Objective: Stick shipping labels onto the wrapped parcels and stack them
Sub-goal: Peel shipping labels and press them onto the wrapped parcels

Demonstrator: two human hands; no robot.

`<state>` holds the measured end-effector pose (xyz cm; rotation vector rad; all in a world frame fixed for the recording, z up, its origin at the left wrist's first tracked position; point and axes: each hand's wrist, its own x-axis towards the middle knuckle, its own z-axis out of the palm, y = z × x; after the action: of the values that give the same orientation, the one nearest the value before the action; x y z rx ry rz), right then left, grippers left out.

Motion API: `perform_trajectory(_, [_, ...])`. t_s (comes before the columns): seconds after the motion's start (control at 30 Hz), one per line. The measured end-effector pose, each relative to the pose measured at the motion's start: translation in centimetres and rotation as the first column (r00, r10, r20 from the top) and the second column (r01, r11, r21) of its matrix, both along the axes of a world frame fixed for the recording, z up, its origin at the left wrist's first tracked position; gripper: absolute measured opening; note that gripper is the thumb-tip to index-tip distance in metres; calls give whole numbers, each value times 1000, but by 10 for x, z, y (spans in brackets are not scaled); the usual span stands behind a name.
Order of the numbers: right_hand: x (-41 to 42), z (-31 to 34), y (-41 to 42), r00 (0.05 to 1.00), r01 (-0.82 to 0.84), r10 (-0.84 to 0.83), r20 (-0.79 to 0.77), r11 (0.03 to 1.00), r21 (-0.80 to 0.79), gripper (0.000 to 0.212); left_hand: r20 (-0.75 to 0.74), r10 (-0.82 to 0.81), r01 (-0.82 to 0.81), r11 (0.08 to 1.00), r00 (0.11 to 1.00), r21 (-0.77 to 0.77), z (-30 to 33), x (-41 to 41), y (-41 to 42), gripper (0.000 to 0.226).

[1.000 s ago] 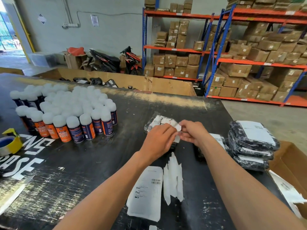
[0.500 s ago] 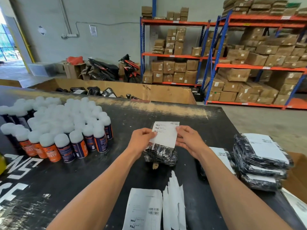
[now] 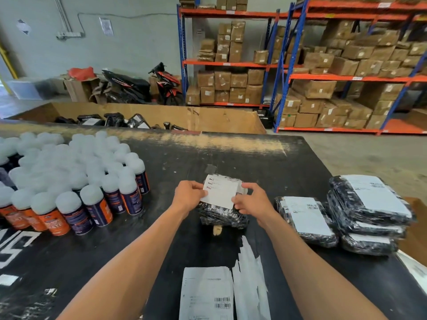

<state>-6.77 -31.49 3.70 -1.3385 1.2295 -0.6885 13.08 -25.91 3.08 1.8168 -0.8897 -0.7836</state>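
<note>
A white shipping label [image 3: 220, 192] lies over the top of a black wrapped parcel [image 3: 221, 215] in the middle of the black table [image 3: 231, 155]. My left hand [image 3: 188, 196] pinches the label's left edge and my right hand [image 3: 253, 202] holds its right edge. To the right lies one labelled parcel [image 3: 306, 219], and beyond it a stack of three labelled parcels [image 3: 369, 215]. More label sheets [image 3: 206, 294] and peeled backing strips [image 3: 250, 280] lie near the front edge.
Several white-capped spray cans [image 3: 76, 181] crowd the table's left side. Behind the table stands a large cardboard bin [image 3: 208, 116] holding black parcels. Shelving with cartons [image 3: 312, 72] and a motorbike [image 3: 138, 86] stand farther back. A cardboard box [image 3: 413, 229] sits at the right edge.
The peeled label went from being held up between both hands to being lowered flat onto the parcel's top. The view has shifted slightly left and down.
</note>
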Motion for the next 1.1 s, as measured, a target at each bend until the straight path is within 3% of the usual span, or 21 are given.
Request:
perform_trajectory(0.2, [9,-11,-7,994,20,-19,-107,1000,8,58,98,23,-24,1000,995,17,-3,-3,-5,11])
perform_trajectory(0.43, [15,-17,-7,963,6,-36,-266,993,-116,54,242,-9,-2,999,970,46,-5,-4,-7,10])
perform_trajectory(0.67, [15,-6,-15,991,-1,-2,-133,1000,-25,29,224,-62,32,990,973,136,0,2,-14,14])
perform_trajectory(0.87, [19,-3,-33,996,69,-69,48,998,0,28,191,-175,133,968,966,214,11,10,-29,5])
perform_trajectory(1.1, [24,-12,-49,989,139,-139,-43,990,-9,29,38,-81,76,990,996,119,2,10,-60,16])
